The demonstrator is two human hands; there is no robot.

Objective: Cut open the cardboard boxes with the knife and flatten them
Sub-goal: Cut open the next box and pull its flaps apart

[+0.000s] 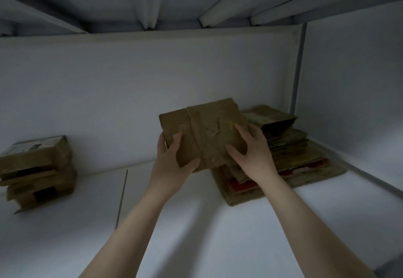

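Noted flattened brown taped cardboard box (207,129) clasped at opposite edges by left grip (172,157) and right grip (253,153); judged light, stiff, creasable.

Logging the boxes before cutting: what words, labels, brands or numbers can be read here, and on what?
Nothing can be read.
Label on the left box stack: too blurred.
Cardboard piece in left hand and right hand: tape, no print visible.
Right flattened pile: red patches, nothing legible.
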